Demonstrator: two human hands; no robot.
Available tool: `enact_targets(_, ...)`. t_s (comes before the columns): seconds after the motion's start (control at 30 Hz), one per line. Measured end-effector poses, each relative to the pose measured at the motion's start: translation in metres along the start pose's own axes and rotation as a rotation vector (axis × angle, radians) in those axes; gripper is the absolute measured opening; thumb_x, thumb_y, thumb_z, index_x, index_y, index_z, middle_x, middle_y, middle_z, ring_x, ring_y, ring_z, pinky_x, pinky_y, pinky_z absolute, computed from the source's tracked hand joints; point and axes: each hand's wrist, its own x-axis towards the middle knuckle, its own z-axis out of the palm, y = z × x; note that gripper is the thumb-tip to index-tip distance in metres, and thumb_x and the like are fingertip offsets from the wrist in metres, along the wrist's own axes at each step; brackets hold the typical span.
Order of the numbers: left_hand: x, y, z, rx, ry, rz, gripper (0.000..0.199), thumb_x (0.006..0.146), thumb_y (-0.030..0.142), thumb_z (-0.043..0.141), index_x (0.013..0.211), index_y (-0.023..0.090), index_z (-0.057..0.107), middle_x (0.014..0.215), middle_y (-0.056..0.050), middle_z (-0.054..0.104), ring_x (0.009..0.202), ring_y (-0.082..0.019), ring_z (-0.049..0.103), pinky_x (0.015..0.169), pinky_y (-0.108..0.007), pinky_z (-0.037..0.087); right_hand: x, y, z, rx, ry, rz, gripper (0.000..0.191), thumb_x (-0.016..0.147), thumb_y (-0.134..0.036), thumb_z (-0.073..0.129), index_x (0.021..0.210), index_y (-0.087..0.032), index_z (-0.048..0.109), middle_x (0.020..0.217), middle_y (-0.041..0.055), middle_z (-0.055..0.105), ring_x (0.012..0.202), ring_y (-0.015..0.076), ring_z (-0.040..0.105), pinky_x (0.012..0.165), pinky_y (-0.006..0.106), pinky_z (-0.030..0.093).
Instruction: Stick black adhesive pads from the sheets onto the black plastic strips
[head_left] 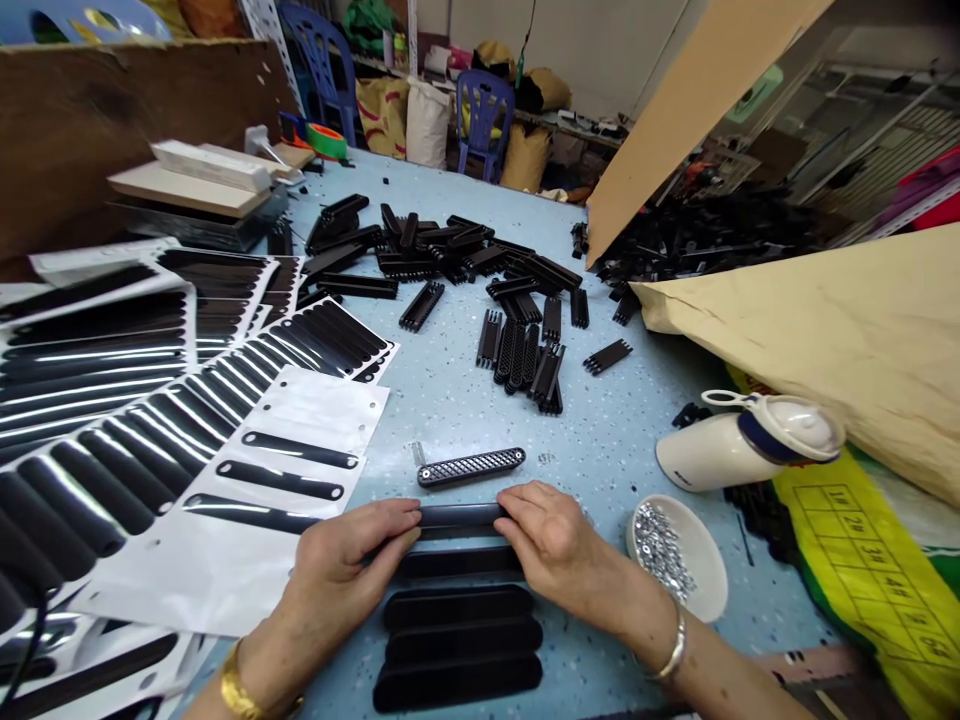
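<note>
My left hand [345, 560] and my right hand [559, 545] pinch a glossy black strip [460, 515] by its two ends, just above the blue table. Right below it lies a flat black bar [461, 564], and nearer me several rounded black bars [463, 640] rest side by side. Beyond my fingers sits one bar with a silvery diamond-pattern face [471, 467] and a screw at each end. By my left hand lies a white sticker sheet [300, 400] with a few glossy black strips on it and small holes.
Stacked sheets of black strips [135, 440] cover the left side. Loose black plastic pieces [517, 350] are heaped at the table's middle and back. On the right are a white bowl [716, 565] of small metal parts, a lying white bottle [705, 450] and a yellow bag [862, 560].
</note>
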Motion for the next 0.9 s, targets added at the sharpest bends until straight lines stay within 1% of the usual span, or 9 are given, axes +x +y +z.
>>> enact_targets(0.1,0.001,0.001,0.000,0.008,0.006,0.009,0.015,0.083,0.027,0.065,0.088,0.027,0.079,0.091,-0.002,0.080,0.082,-0.021,0.076,0.081,-0.031,0.061,0.000,0.002,0.003,0.049,0.020,0.029,0.023,0.096,-0.015,0.049,0.107,-0.009,0.069,0.089,0.0126,0.069,0.084,0.0241,0.064,0.075,0.040,0.056)
enact_targets(0.2,0.002,0.003,0.000,0.025,0.018,0.029,0.014,0.083,0.027,0.065,0.087,0.026,0.079,0.089,-0.002,0.080,0.080,-0.020,0.076,0.080,-0.031,0.062,0.000,0.004,0.007,0.135,0.095,0.055,0.023,0.094,-0.016,0.054,0.106,-0.008,0.071,0.087,0.0132,0.071,0.081,0.0238,0.065,0.073,0.039,0.056)
enact_targets(0.27,0.003,0.003,0.000,0.035,0.020,0.055,0.014,0.083,0.026,0.065,0.086,0.025,0.078,0.088,-0.002,0.080,0.079,-0.020,0.076,0.080,-0.030,0.062,0.000,0.006,0.009,0.168,0.118,0.073,0.023,0.093,-0.017,0.055,0.106,-0.009,0.072,0.086,0.0129,0.071,0.080,0.0236,0.066,0.072,0.038,0.056)
enact_targets(0.43,0.005,0.000,0.000,0.041,0.041,0.146,0.018,0.085,0.024,0.060,0.085,0.021,0.078,0.087,-0.004,0.080,0.077,-0.019,0.077,0.077,-0.028,0.063,-0.002,0.010,0.013,0.242,0.123,0.119,0.023,0.090,-0.017,0.058,0.106,-0.011,0.073,0.085,0.0119,0.072,0.079,0.0239,0.065,0.071,0.039,0.056)
enact_targets(0.6,0.004,-0.004,0.002,0.051,0.041,0.157,0.016,0.085,0.024,0.061,0.087,0.021,0.077,0.088,-0.004,0.080,0.077,-0.018,0.077,0.077,-0.027,0.063,-0.002,0.012,0.010,0.279,0.097,0.139,0.025,0.091,-0.016,0.055,0.107,-0.012,0.074,0.087,0.0120,0.072,0.082,0.0240,0.065,0.074,0.039,0.055)
enact_targets(0.7,0.001,-0.006,0.002,0.053,0.049,0.143,0.014,0.085,0.025,0.063,0.088,0.022,0.077,0.089,-0.002,0.080,0.078,-0.018,0.076,0.079,-0.026,0.062,-0.004,0.014,0.001,0.353,0.094,0.224,0.027,0.092,-0.015,0.050,0.103,-0.016,0.075,0.087,0.0097,0.072,0.082,0.0217,0.067,0.075,0.036,0.055)
enact_targets(0.8,0.000,-0.008,0.001,0.041,0.037,0.115,0.013,0.085,0.027,0.064,0.089,0.024,0.076,0.089,0.000,0.080,0.080,-0.018,0.076,0.080,-0.026,0.062,-0.006,0.015,-0.005,0.397,0.216,0.312,0.026,0.093,-0.017,0.050,0.101,-0.017,0.074,0.086,0.0079,0.072,0.080,0.0197,0.068,0.073,0.033,0.055)
enact_targets(0.87,0.002,-0.009,0.002,0.040,0.022,0.098,0.014,0.085,0.029,0.064,0.090,0.025,0.076,0.090,0.000,0.080,0.080,-0.019,0.076,0.078,-0.026,0.062,-0.006,0.016,-0.003,0.361,0.289,0.352,0.022,0.092,-0.020,0.054,0.099,-0.017,0.074,0.083,0.0073,0.071,0.075,0.0191,0.067,0.069,0.032,0.054)
enact_targets(0.9,0.005,-0.009,0.003,0.046,0.020,0.094,0.014,0.084,0.029,0.064,0.091,0.025,0.075,0.090,0.000,0.080,0.079,-0.019,0.076,0.076,-0.026,0.062,-0.005,0.017,0.000,0.329,0.299,0.369,0.019,0.090,-0.022,0.058,0.096,-0.016,0.074,0.079,0.0068,0.071,0.071,0.0187,0.066,0.066,0.031,0.054)
